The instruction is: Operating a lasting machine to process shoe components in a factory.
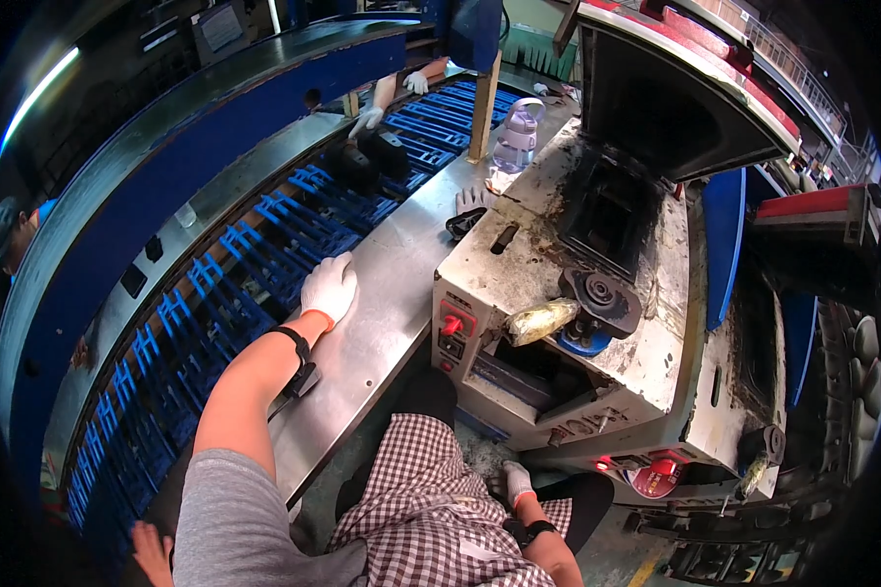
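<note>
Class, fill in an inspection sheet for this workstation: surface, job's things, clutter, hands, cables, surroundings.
Surface: bare metal ledge, shiny, beside the blue-barred conveyor.
Job's things: off-white machine, top stained, its lid raised with the black underside showing.
Clutter: lavender bottle, upright; black item beside the machine, kind unclear.
Hands: left hand, white-gloved, on the ledge; right hand, gloved, low beside the checked apron, grip unclear.
Cables: nothing seen clearly.
Surroundings: co-worker's gloved hand at black objects over the conveyor.
</note>
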`<move>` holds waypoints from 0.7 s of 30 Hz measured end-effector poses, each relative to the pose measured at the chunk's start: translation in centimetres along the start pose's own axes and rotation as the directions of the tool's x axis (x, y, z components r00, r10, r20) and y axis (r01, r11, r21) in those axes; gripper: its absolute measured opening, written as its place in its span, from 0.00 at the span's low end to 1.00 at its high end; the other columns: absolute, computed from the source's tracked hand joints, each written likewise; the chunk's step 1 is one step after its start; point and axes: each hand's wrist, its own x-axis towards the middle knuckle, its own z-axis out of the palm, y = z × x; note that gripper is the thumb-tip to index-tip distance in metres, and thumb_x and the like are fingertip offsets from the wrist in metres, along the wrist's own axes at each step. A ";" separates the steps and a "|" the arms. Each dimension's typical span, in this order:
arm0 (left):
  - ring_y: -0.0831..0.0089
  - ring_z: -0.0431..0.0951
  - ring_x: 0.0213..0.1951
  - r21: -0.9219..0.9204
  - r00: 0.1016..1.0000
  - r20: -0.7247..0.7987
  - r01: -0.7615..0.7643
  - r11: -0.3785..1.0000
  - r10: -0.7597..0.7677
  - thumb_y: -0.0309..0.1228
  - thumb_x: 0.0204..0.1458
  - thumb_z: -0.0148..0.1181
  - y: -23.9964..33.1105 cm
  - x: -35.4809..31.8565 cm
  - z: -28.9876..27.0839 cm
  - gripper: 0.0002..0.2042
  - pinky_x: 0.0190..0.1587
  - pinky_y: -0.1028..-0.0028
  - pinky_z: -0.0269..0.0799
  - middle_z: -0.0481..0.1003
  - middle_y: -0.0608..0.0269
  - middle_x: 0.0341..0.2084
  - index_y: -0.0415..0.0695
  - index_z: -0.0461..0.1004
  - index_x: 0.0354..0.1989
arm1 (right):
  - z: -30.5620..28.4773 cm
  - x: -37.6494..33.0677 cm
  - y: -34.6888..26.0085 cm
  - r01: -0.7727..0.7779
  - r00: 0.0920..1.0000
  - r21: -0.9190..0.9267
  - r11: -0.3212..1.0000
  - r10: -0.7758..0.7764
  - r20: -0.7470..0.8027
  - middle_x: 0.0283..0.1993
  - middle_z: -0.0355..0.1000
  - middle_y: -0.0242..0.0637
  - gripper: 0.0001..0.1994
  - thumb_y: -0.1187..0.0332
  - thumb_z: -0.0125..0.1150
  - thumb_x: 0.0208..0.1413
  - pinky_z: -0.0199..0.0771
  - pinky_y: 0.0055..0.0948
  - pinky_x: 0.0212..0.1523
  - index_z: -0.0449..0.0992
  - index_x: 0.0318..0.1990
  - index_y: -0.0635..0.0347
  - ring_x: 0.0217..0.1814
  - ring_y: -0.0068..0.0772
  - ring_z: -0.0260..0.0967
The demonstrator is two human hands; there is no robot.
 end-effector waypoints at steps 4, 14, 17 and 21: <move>0.48 0.74 0.48 0.001 1.000 0.009 0.008 1.000 -0.008 0.38 0.57 0.46 0.2 0.0 -0.1 0.17 0.50 0.55 0.69 0.74 0.46 0.45 0.47 0.72 0.52 | 0.1 -0.2 -0.1 0.000 1.000 -0.011 1.000 0.000 -0.016 0.39 0.73 0.38 0.12 0.64 0.50 0.61 0.76 0.43 0.30 0.67 0.51 0.50 0.32 0.42 0.74; 0.48 0.74 0.48 0.000 1.000 0.014 0.016 1.000 -0.016 0.38 0.56 0.47 0.3 -0.1 -0.4 0.17 0.50 0.55 0.69 0.74 0.46 0.45 0.47 0.72 0.52 | 0.4 -0.9 -0.5 0.018 1.000 -0.013 1.000 -0.018 -0.024 0.36 0.74 0.36 0.10 0.64 0.53 0.61 0.75 0.39 0.29 0.70 0.48 0.53 0.31 0.37 0.73; 0.48 0.74 0.47 0.004 1.000 0.012 0.007 1.000 -0.007 0.38 0.57 0.46 0.5 0.0 -0.2 0.18 0.50 0.54 0.69 0.75 0.47 0.44 0.47 0.72 0.52 | 0.0 -0.4 -0.1 0.051 0.999 -0.038 0.998 -0.052 -0.006 0.36 0.73 0.37 0.11 0.63 0.52 0.61 0.75 0.41 0.29 0.68 0.49 0.50 0.30 0.39 0.73; 0.49 0.75 0.46 0.020 1.000 0.004 -0.003 1.000 0.003 0.38 0.57 0.45 0.0 0.0 0.0 0.18 0.50 0.54 0.69 0.75 0.47 0.44 0.47 0.72 0.52 | 0.2 -0.4 -0.2 0.023 1.000 -0.020 1.000 -0.023 -0.013 0.36 0.73 0.37 0.11 0.63 0.52 0.60 0.75 0.41 0.29 0.68 0.49 0.49 0.30 0.40 0.73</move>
